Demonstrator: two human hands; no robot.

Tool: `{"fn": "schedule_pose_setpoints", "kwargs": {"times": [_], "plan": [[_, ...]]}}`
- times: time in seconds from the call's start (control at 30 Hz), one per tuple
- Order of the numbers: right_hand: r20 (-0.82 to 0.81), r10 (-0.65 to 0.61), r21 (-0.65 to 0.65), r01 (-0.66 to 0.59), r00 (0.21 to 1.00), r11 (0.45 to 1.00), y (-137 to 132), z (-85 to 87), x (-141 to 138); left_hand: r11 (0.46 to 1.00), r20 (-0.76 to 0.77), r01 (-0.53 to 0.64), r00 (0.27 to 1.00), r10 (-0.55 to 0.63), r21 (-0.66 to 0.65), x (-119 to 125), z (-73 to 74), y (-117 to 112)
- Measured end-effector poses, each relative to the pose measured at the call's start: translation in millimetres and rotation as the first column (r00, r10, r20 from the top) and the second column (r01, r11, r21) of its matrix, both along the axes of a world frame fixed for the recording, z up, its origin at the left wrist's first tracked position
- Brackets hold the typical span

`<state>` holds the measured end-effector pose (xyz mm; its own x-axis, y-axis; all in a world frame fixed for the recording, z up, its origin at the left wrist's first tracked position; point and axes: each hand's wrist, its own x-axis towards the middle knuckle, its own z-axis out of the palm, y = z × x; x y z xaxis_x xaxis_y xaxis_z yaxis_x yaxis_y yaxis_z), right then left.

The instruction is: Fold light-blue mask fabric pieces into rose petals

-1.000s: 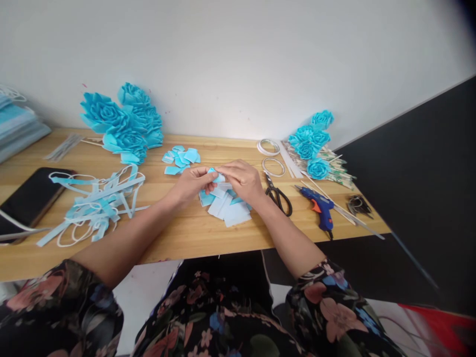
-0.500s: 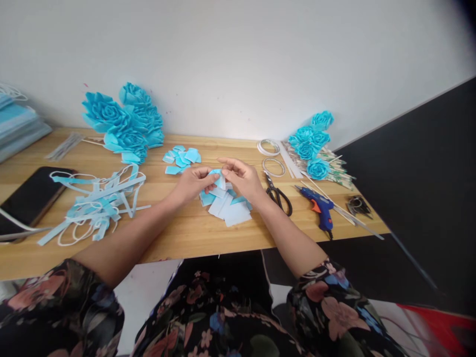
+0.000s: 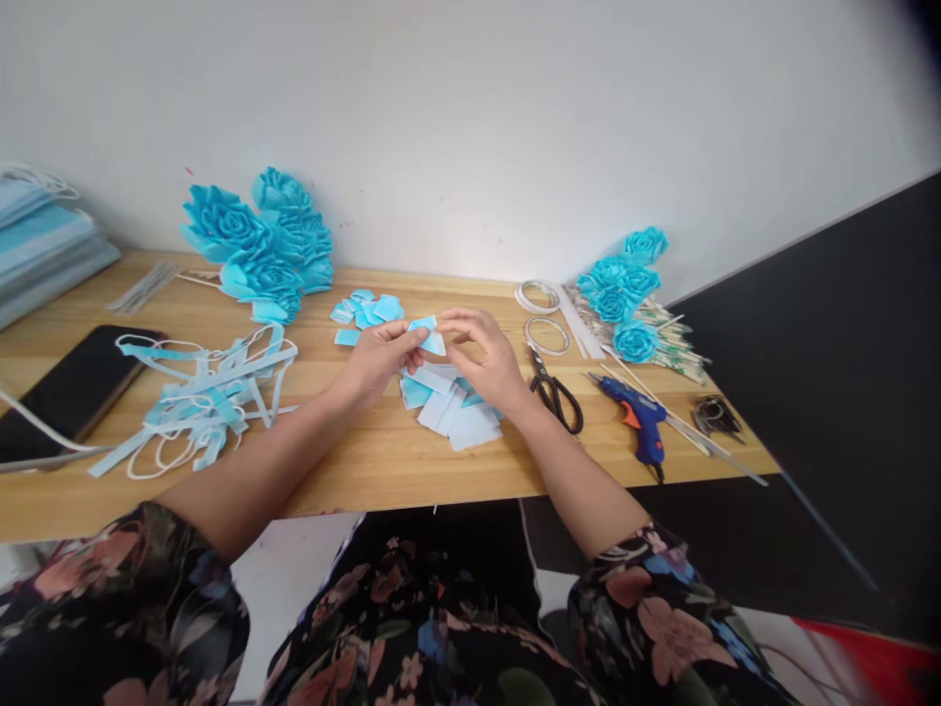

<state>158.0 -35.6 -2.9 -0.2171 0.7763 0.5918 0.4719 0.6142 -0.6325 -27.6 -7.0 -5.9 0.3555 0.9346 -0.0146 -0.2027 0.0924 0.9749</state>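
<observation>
The table (image 3: 353, 476) is spread with blue materials: a large bunch of flowers (image 3: 250, 240) is set toward its far left corner, and a tangle of strips and cords (image 3: 210, 387) is laid nearer its left edge. Toward the right edge, a glue gun (image 3: 641, 417) and scissors (image 3: 544, 375) are placed side by side.

Around the middle of the table, both hands are raised over the wood. By the left hand (image 3: 386, 355) a small blue-and-white piece (image 3: 436, 344) is grasped, pinched with the thumb on top. By the right hand (image 3: 485, 361) nothing appears to be gripped; its fingers are loosely spread, and whether the piece's edge is touched by a fingertip cannot be told. The piece is held just to the right of the left thumb, between the two hands, with its free side pointed at the right fingertips. Its long axis cannot be judged, since part of it is covered by the left hand. A pile of cut pieces (image 3: 457, 417) is spread below, closer to the near edge, and a smaller heap (image 3: 378, 312) lies beyond, toward the far edge.

Compared with half a second earlier, the right thumb has been drawn away from the piece, and more of the piece's surface is exposed. The whole view has been shifted slightly, probably by a head turn.
</observation>
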Motion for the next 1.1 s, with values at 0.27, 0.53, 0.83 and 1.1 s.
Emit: {"fn": "schedule_pose_setpoints", "kwargs": {"times": [0.27,0.53,0.83,1.1], "plan": [[-0.016,0.009,-0.053,-0.010,1.000,0.999,2.2,-1.8,0.7,0.996,-0.069,0.006,0.998,0.000,0.084,0.5,0.0,-2.9],[-0.227,-0.039,-0.311,-0.034,0.973,0.950,0.5,-2.3,-5.6,0.988,-0.145,0.018,0.989,0.005,0.152,1.5,-0.5,-3.7],[-0.282,-0.038,-0.353,-0.067,0.959,0.933,6.1,-8.4,-3.9,0.981,-0.225,0.021,0.974,0.024,0.193,2.1,5.6,-6.4],[-0.341,-0.019,-0.427,-0.137,0.940,0.894,7.0,-11.0,-3.3,0.944,-0.339,0.035,0.937,0.083,0.328,-0.4,3.3,-7.0]]}}
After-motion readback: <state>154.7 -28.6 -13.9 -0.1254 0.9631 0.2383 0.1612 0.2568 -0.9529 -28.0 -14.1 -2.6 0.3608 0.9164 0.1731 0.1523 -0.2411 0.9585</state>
